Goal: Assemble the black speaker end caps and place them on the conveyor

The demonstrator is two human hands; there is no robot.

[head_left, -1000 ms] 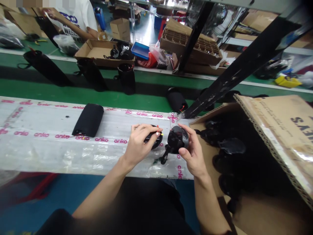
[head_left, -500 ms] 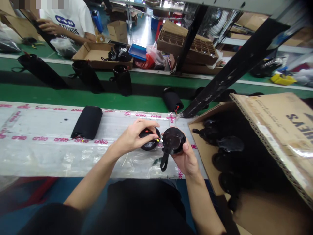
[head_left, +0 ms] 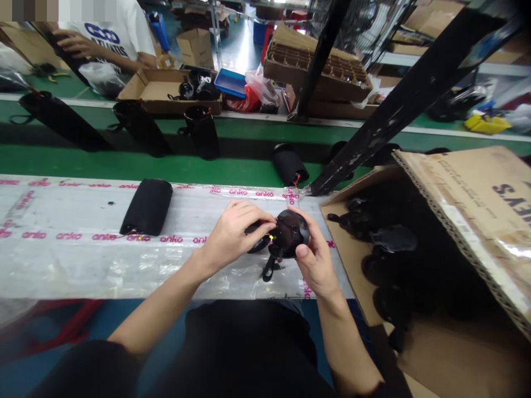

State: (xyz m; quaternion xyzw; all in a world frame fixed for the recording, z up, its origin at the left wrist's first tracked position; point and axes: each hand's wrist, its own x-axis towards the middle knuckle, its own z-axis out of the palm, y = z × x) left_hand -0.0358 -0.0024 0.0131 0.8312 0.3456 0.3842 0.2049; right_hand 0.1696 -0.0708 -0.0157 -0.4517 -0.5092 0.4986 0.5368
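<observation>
My right hand (head_left: 317, 257) wraps round a black round cap (head_left: 290, 232) from its right side. A short black strap loop (head_left: 269, 269) hangs from the cap. My left hand (head_left: 240, 232) is closed in a pinch at the cap's left side, on a small wire connector (head_left: 271, 237) with a yellow part. Its fingertips partly hide the connector. Under the left hand a black cylindrical speaker body (head_left: 258, 243) lies on the bench, mostly covered. Farther left lies another black speaker body (head_left: 147, 207), with thin wires at its near end.
Plastic film with pink print covers the bench (head_left: 95, 265). An open cardboard box (head_left: 468, 182) with black caps stands at right, beside a slanted black post (head_left: 373, 116). Several black cylinders (head_left: 203, 132) stand on the green belt (head_left: 240, 166). Across it, a person (head_left: 103, 38) handles something dark.
My left hand has moved right, up to the cap. The right hand has turned the cap toward the left hand, and the connector now sits close against it.
</observation>
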